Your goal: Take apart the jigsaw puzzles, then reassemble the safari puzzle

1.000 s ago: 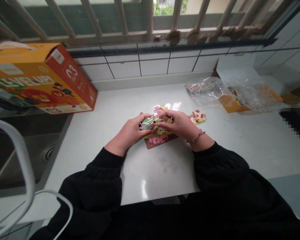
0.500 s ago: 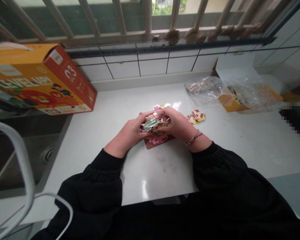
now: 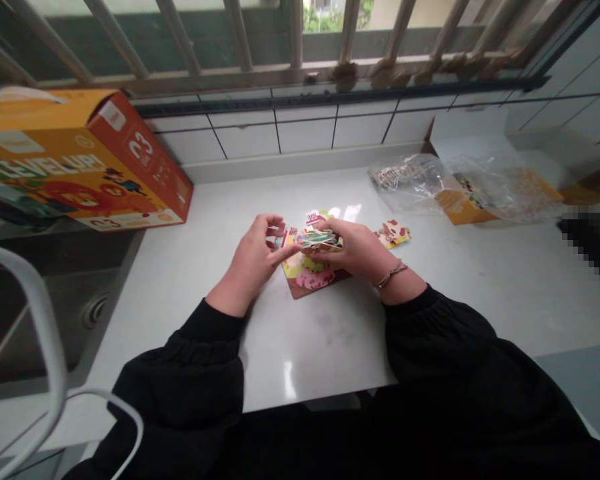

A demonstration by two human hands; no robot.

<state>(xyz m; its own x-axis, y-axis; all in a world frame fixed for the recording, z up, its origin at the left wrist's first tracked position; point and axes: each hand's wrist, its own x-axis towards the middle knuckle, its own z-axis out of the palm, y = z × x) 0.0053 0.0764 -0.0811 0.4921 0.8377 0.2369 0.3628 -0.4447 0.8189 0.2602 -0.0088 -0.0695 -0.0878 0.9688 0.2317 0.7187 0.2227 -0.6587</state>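
a loose bundle of jigsaw pieces, held above a printed puzzle board.

the bundle of jigsaw pieces (image 3: 321, 241) sits in the right hand (image 3: 356, 245), clamped between thumb and fingers, over the upper part of the printed puzzle board (image 3: 314, 280). the left hand (image 3: 253, 257) is beside it, fingers and thumb apart; whether its thumb tip touches the bundle cannot be told. the pieces look like thin card and should prove light and fairly stiff, with smooth faces apt to slide over one another. their tabs may bend or fray if pinched singly; a broad hold on opposite edges of the bundle would suit best. the board appears flat and rigid, best lifted by its near corner.

edges and room: more pieces (image 3: 393, 233) lie just right of the board. bare table (image 3: 320, 347) stretches from the board to the front edge, and a wider span runs rightward. behind, a clear plastic bag (image 3: 413, 177) limits reach; at left, the sink (image 3: 35, 300) drops away below an orange box (image 3: 80, 167).
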